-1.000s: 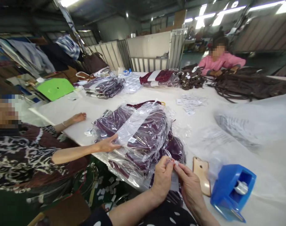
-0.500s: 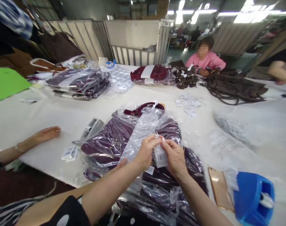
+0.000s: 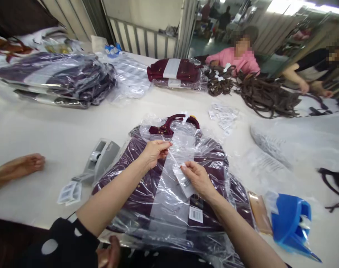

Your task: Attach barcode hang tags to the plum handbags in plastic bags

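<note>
A maroon handbag (image 3: 211, 156) in a clear plastic bag lies in front of me, its dark red handle (image 3: 183, 118) up at the far end. Over its middle runs a strip of white paper (image 3: 169, 203). My right hand (image 3: 198, 178) pinches a white hang tag (image 3: 184, 182) near its top. From the tag a thin white cord (image 3: 174, 158) stretches up and left to my left hand (image 3: 156, 152), whose fingertips are closed on it. A barcode sticker (image 3: 196, 214) shows on the plastic below the tag.
Left stand a grey tape dispenser (image 3: 104, 160) and folded labels (image 3: 70, 192); right are a phone (image 3: 260, 212) and a blue dispenser (image 3: 289, 219). Bagged handbags (image 3: 57, 80) are stacked behind. Another person's hand (image 3: 29, 163) rests at left, another hand (image 3: 110, 253) below. Co-workers (image 3: 236, 59) sit opposite.
My hands have moved apart: the left went up and left, drawing the cord out straight, while the right keeps the tag. The view has tilted down; the hand at left has curled.
</note>
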`<state>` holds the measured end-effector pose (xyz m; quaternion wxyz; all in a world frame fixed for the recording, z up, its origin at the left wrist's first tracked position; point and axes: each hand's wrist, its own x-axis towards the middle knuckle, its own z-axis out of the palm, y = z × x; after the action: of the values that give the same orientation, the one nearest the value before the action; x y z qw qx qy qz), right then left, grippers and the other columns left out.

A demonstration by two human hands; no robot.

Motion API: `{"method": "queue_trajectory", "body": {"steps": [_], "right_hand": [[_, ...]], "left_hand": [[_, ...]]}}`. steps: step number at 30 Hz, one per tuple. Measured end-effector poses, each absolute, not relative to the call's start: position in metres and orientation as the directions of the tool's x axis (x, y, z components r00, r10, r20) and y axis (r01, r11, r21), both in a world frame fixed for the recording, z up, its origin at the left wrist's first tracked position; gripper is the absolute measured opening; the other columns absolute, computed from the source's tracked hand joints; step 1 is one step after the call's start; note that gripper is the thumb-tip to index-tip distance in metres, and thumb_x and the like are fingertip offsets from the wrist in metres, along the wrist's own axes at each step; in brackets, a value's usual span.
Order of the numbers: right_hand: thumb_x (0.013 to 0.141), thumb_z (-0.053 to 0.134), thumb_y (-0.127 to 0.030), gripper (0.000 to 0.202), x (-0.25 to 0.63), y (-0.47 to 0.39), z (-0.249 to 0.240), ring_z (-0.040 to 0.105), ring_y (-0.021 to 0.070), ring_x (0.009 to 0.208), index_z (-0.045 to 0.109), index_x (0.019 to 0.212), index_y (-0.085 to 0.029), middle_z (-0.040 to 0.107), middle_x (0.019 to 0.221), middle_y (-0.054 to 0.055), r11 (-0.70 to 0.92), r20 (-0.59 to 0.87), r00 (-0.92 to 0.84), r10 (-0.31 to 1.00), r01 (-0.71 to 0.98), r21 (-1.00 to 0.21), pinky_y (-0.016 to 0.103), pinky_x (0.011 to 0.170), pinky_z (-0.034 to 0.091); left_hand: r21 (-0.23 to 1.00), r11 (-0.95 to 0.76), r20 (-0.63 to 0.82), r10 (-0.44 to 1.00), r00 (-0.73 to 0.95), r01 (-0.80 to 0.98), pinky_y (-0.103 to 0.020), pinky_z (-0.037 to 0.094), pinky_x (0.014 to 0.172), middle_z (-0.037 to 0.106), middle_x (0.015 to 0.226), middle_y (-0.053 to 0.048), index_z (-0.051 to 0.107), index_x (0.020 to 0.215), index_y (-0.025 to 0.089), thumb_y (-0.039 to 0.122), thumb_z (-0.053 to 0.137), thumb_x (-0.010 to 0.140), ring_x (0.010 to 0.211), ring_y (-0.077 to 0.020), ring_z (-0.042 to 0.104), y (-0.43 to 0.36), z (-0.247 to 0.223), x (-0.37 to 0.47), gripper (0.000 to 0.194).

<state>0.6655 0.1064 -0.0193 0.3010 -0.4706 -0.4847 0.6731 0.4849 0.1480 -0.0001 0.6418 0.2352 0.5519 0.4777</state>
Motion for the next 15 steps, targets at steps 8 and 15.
{"method": "queue_trajectory", "body": {"steps": [8,15], "right_hand": [[0.072,0.061,-0.052,0.037,0.667,0.122,-0.032,0.047,0.0126,0.052,0.049,0.076,-0.018,0.052,0.059,-0.002,-0.345,-0.334,-0.47,0.817,0.065,-0.936,0.023,0.049,0.032],[0.072,0.06,-0.052,0.037,0.669,0.122,-0.022,0.04,0.0097,0.052,0.05,0.074,-0.016,0.048,0.06,-0.002,-0.306,-0.324,-0.425,0.845,0.112,-0.945,0.022,0.049,0.029]], "left_hand": [[0.872,0.387,-0.438,0.891,-0.123,-0.299,-0.017,0.036,0.043,0.055,0.051,0.002,0.067,0.075,0.01,0.023,0.072,0.058,0.041,-0.0049,0.048,0.151,-0.003,0.478,0.022],[0.886,0.424,-0.445,0.892,-0.081,-0.189,-0.018,0.043,0.045,0.06,0.052,-0.002,0.066,0.075,0.009,0.018,0.067,0.065,0.045,-0.0085,0.055,0.155,-0.006,0.473,0.014]]}}
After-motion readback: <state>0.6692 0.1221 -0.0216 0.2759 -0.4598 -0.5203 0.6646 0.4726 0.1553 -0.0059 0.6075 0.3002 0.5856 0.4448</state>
